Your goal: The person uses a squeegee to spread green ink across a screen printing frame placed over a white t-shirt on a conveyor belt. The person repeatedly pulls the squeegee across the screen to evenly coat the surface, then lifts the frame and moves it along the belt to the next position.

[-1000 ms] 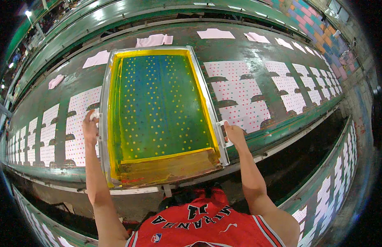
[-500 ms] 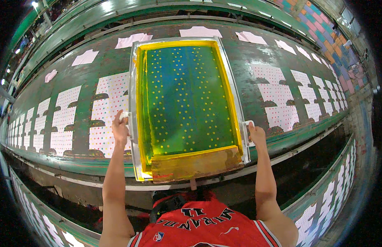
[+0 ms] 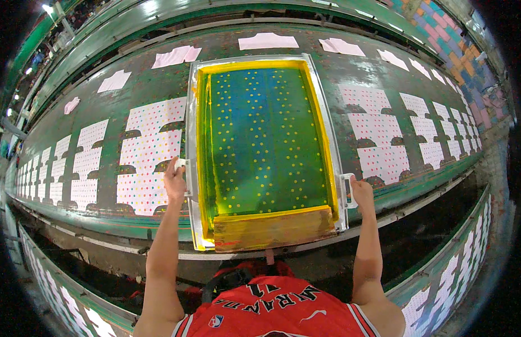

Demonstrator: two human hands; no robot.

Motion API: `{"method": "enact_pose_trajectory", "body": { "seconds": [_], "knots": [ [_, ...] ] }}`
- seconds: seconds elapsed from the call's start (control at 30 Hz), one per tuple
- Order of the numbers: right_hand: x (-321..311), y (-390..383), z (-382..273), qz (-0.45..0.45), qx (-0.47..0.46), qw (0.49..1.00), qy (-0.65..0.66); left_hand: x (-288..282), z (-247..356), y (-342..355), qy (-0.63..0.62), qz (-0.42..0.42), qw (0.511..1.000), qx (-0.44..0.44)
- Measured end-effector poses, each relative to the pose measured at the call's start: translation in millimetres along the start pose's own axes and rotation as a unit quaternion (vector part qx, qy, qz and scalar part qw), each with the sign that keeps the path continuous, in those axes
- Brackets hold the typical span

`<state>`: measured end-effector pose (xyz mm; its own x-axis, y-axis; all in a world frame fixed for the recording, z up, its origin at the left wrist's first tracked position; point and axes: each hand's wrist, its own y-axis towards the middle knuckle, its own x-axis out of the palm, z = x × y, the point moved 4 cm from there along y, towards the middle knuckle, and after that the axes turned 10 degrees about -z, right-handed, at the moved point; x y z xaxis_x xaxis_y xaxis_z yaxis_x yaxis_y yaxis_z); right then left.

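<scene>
A screen-printing frame (image 3: 327, 132) lies tilted slightly over the long table in front of me. Its metal rim is edged inside with yellow ink, and its green-blue mesh (image 3: 255, 140) carries rows of small yellow dots. Across the near end rests a wooden squeegee (image 3: 274, 229), stained with yellow. My left hand (image 3: 175, 180) is closed round the white handle (image 3: 185, 168) on the frame's left side. On the opposite side my right hand (image 3: 361, 196) grips the other white handle (image 3: 349, 190). What lies beneath the frame is hidden.
White cloth pieces with coloured dots (image 3: 151, 140) lie left of the frame, and more dotted cloth pieces (image 3: 378, 135) lie to its right. Plain pale pieces (image 3: 268, 41) line the far side of the green table (image 3: 322, 73). Another table with cloth (image 3: 446, 275) stands behind me.
The frame has shifted to the right along the table, with both hands on its handles. More of the dotted cloth on its left now shows. The squeegee has travelled with the frame.
</scene>
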<state>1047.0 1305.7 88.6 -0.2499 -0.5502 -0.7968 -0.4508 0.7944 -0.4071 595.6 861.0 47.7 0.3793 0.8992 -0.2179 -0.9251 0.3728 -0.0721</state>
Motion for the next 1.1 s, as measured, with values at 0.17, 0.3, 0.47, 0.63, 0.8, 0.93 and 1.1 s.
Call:
{"method": "enact_pose_trajectory", "body": {
  "seconds": [0.17,0.3,0.47,0.63,0.8,0.93,1.1],
  "knots": [
    [-16.4,7.4,17.1,-0.006,0.046,0.999,0.018,19.7,-9.0,-5.1,-0.018,-0.020,0.999,-0.025],
    [-19.2,12.4,24.5,0.020,0.020,1.000,0.000,20.5,-15.8,1.3,0.079,-0.002,0.997,-0.010],
    [-15.7,14.6,21.9,0.032,-0.021,0.996,-0.076,21.4,-34.5,8.4,0.128,-0.014,0.991,-0.037],
    [-11.2,-18.1,-24.2,0.166,-0.090,0.971,-0.150,22.4,-44.9,15.2,0.168,-0.051,0.982,-0.066],
    [48.9,-108.3,-104.2,-0.075,-0.420,0.890,-0.161,22.4,-23.4,12.7,0.166,-0.113,0.978,-0.055],
    [92.1,-166.9,-123.7,-0.222,-0.544,0.755,-0.290,23.9,-6.5,12.6,0.132,-0.126,0.980,-0.081],
    [118.3,-176.5,-125.3,-0.248,-0.514,0.710,-0.412,27.6,-7.0,14.4,0.117,-0.118,0.982,-0.087]
  ]
}}
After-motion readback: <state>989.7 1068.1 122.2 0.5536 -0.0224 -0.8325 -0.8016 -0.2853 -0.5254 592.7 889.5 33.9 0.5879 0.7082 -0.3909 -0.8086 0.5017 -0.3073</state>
